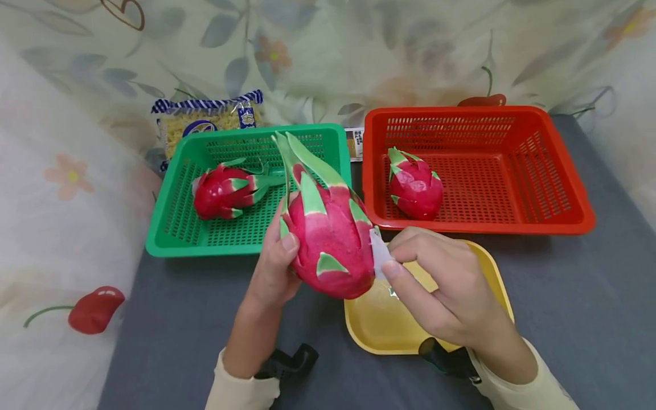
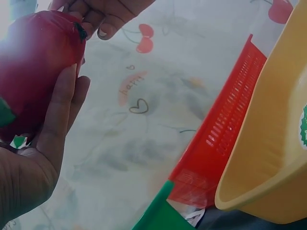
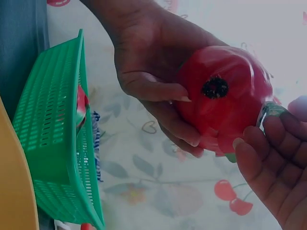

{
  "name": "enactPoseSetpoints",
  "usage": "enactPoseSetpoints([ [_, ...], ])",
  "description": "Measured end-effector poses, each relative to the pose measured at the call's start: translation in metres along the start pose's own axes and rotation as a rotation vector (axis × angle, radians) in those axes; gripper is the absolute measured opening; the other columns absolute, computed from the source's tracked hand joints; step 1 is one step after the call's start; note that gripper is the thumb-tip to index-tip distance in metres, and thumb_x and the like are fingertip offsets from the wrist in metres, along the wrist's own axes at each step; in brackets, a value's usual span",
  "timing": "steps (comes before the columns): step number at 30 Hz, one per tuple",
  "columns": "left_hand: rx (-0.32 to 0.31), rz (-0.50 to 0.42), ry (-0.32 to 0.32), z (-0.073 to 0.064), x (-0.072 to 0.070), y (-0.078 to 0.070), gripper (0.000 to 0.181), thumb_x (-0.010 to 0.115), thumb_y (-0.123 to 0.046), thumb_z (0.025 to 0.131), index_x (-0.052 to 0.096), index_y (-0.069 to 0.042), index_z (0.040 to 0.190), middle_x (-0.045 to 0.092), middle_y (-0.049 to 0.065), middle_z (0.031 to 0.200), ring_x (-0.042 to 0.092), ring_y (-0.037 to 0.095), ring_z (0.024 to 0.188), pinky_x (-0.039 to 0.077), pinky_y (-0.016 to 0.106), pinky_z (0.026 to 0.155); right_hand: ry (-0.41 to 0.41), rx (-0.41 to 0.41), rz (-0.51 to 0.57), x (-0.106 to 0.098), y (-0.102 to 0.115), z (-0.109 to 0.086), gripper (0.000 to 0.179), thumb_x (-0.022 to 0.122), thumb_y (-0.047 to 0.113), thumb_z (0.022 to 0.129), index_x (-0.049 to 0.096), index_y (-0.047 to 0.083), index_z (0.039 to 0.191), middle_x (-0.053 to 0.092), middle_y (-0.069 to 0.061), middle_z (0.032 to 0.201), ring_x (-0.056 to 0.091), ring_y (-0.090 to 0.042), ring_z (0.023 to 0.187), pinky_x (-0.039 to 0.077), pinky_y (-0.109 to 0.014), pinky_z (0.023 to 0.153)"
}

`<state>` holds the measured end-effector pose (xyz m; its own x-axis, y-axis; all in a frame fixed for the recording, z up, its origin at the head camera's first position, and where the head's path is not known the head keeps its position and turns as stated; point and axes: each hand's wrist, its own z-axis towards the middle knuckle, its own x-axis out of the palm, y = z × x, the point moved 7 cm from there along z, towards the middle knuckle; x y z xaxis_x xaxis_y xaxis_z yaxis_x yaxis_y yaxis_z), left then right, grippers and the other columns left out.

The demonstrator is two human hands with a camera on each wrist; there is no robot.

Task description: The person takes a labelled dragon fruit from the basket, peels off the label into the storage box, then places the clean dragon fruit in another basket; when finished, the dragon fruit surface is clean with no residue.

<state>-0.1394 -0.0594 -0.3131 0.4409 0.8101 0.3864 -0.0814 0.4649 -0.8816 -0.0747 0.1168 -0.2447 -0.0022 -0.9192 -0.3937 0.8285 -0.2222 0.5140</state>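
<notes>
A large pink dragon fruit [image 1: 333, 228] with green scales is held up in the middle of the head view. My left hand [image 1: 277, 256] grips it from the left side, thumb on the skin. Between thumb and fingertips, my right hand [image 1: 446, 279] pinches a whitish strip [image 1: 379, 253] at the fruit's right side. The right wrist view shows the fruit's dark round end [image 3: 215, 87], with the left hand's fingers wrapped below it. Behind, one dragon fruit [image 1: 220, 191] lies in the green basket [image 1: 205, 250] and another dragon fruit [image 1: 416, 188] in the red basket [image 1: 482, 228].
A yellow tray [image 1: 374, 336] sits below the right hand, with a small green-and-white sticker inside. Behind the green basket leans a blue-and-white bag of pasta [image 1: 207, 119]. A small labelled pack [image 1: 355, 142] shows between the baskets. Patterned cloth [image 1: 328, 57] hangs behind the grey table [image 1: 179, 341].
</notes>
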Motion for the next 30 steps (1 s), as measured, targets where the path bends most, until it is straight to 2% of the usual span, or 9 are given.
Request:
enactPoseSetpoints([
  [6,0.012,-0.006,-0.003,0.0,0.0,-0.002,0.103,0.08,-0.05,0.079,0.024,-0.001,0.15,0.05,0.008,0.129,0.053,0.02,0.12,0.056,0.031,0.086,-0.046,-0.006,0.03,-0.005,-0.002,-0.004,0.025,0.057,0.021,0.1,0.063,0.0,0.087,0.067,-0.006,0.084,0.064,-0.019,0.076,0.054,-0.024,0.075],
  [14,0.07,-0.035,-0.011,0.001,0.003,-0.009,0.092,0.08,-0.05,0.08,0.032,-0.004,0.143,0.051,0.01,0.128,0.055,0.021,0.117,0.056,0.032,0.086,-0.157,-0.075,0.183,-0.007,-0.002,-0.003,0.021,0.062,0.008,0.096,0.061,-0.007,0.081,0.064,-0.012,0.08,0.062,-0.023,0.074,0.053,-0.026,0.074],
  [20,0.086,-0.026,-0.01,0.001,0.005,-0.011,0.091,0.08,-0.051,0.079,0.033,-0.004,0.141,0.052,0.01,0.127,0.056,0.021,0.115,0.056,0.032,0.086,-0.208,-0.051,0.278,-0.008,-0.006,-0.008,0.024,0.062,0.006,0.097,0.057,-0.011,0.08,0.063,-0.015,0.078,0.061,-0.022,0.073,0.052,-0.024,0.072],
  [30,0.095,-0.04,-0.002,0.002,0.006,-0.011,0.092,0.081,-0.05,0.079,0.032,-0.004,0.142,0.051,0.01,0.128,0.056,0.022,0.117,0.057,0.033,0.086,-0.241,-0.016,0.377,-0.009,-0.01,-0.013,0.024,0.062,0.001,0.096,0.053,-0.013,0.079,0.06,-0.015,0.076,0.058,-0.021,0.074,0.048,-0.024,0.07],
])
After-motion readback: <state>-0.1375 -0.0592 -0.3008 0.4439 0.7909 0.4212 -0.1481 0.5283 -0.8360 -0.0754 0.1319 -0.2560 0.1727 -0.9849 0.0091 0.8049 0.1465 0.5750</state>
